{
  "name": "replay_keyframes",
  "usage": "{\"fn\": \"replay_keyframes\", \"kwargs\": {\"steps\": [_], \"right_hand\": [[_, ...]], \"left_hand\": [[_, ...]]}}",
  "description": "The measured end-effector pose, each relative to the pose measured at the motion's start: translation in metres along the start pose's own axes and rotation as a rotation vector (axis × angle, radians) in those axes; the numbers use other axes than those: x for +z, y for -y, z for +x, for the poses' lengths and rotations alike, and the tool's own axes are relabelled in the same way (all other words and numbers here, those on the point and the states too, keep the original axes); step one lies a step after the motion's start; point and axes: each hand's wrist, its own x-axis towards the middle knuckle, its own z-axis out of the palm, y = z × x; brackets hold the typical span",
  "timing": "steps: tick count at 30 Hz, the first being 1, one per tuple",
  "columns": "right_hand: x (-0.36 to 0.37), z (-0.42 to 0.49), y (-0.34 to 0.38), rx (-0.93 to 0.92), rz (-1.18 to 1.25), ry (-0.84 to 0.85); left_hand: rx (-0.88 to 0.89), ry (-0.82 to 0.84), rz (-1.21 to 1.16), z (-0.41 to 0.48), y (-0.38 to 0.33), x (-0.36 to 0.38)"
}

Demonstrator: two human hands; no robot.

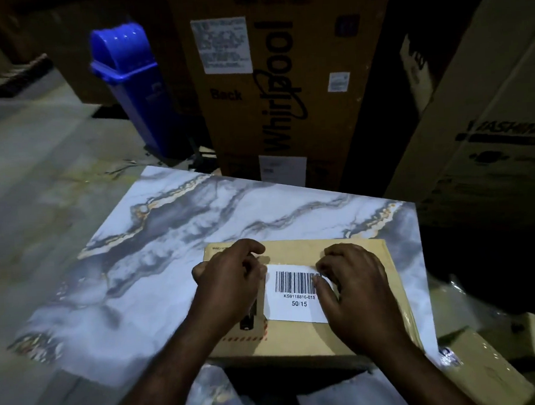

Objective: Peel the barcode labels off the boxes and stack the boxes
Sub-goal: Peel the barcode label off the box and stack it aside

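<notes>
While white barcode label [297, 307] tops tan box [302, 338], left grip [230, 286] curled empty, right grip [356, 294] pinching label.

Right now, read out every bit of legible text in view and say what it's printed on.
"KS9118816-015": white barcode label on the flat brown cardboard box.
"50/15": same label, below the code.
"Whirlpool": tall brown carton, running sideways.
"Back": same carton, left of the logo.
"ASHING": pale carton at right, start unclear.
White stickers on the tall carton: too blurred.

Flat tan box [299, 338] bears a white barcode label [296, 307], apparently unpeeled.
</notes>
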Motion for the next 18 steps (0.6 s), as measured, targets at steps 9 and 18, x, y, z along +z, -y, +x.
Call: {"fn": "replay_keyframes", "kwargs": {"steps": [9,18], "right_hand": [[0.003,0.0,-0.002,0.017,-0.01,0.025],[0.002,-0.001,-0.002,0.03,-0.056,0.06]], "left_hand": [[0.043,-0.042,-0.265,-0.009,0.013,0.002],[0.018,-0.052,-0.245,-0.011,0.015,0.006]]}}
